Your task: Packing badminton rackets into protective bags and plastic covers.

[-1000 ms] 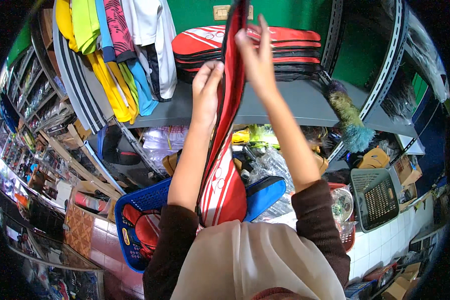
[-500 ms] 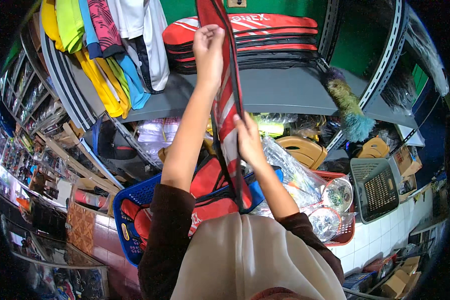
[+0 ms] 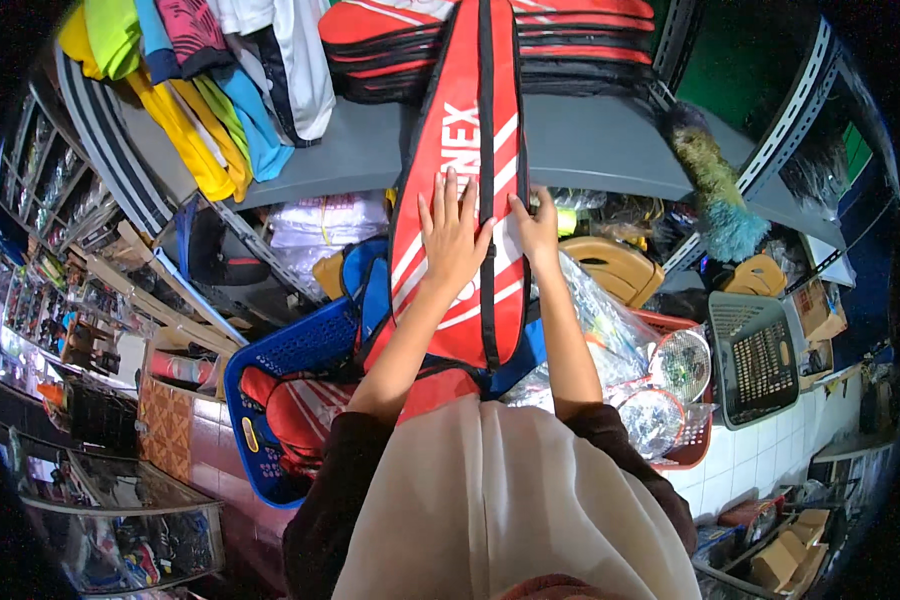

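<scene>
A long red racket bag (image 3: 506, 130) with white stripes and a black strap stands in front of me, its face toward me and its narrow end up against the shelf. Spread flat on its face, my left hand (image 3: 453, 238) has its fingers apart. My right hand (image 3: 538, 232) is at the bag's right edge, fingers curled and thumb on the front; part of its grip is hidden. Behind the bag's upper end lies a stack of similar red racket bags (image 3: 590, 45) on the grey shelf (image 3: 610, 150). More red bags (image 3: 315, 415) fill a blue basket (image 3: 295, 350) below.
Shirts (image 3: 195, 100) hang over the shelf's left side. A feather duster (image 3: 715, 185) hangs by the right post. Under the shelf, a red basket (image 3: 695, 450) holds wrapped rackets (image 3: 680, 365), beside a grey-green basket (image 3: 760, 360). Brown curved pieces (image 3: 615, 270) lie behind them.
The racket bag has turned from edge-on to face me and come lower. My left hand has moved from its upper edge down onto its face; my right hand stays at the right edge.
</scene>
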Demonstrator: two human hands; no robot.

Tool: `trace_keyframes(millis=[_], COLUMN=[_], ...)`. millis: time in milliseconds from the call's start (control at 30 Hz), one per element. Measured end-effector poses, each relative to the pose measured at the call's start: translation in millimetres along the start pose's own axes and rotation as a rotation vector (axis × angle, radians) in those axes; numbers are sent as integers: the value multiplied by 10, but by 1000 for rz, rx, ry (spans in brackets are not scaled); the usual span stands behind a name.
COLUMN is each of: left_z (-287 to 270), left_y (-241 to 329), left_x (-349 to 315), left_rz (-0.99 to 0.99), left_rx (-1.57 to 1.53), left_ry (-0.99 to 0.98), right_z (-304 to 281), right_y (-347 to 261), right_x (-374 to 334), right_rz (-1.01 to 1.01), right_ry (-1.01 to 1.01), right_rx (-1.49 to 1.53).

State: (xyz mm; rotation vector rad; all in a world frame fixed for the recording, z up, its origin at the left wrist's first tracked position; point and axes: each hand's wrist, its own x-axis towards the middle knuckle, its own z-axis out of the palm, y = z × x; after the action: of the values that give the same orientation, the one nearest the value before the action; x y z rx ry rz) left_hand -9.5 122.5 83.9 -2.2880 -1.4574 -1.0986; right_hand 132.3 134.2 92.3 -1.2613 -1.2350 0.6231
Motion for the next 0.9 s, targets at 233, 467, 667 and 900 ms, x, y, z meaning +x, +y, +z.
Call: trace_keyframes(millis=[233,467,667,900], left_z=[-39,-210,-72,378], left_y=[163,356,690,1555], left_x=[-24,-69,-186,-677], left_rz=[-43,12,131,213], left_rx=[-62,-246,-617,-870], left_ry=[0,20,11,-459], right_z=[26,-61,-370,-1310], right_y=[-215,-380,-265,450], right_x=[-139,-321,-565,-1250], right_rz=[-472,-469,-375,-64], right_ry=[234,191,147,341], right_rx=[-368,-373,-335,-417])
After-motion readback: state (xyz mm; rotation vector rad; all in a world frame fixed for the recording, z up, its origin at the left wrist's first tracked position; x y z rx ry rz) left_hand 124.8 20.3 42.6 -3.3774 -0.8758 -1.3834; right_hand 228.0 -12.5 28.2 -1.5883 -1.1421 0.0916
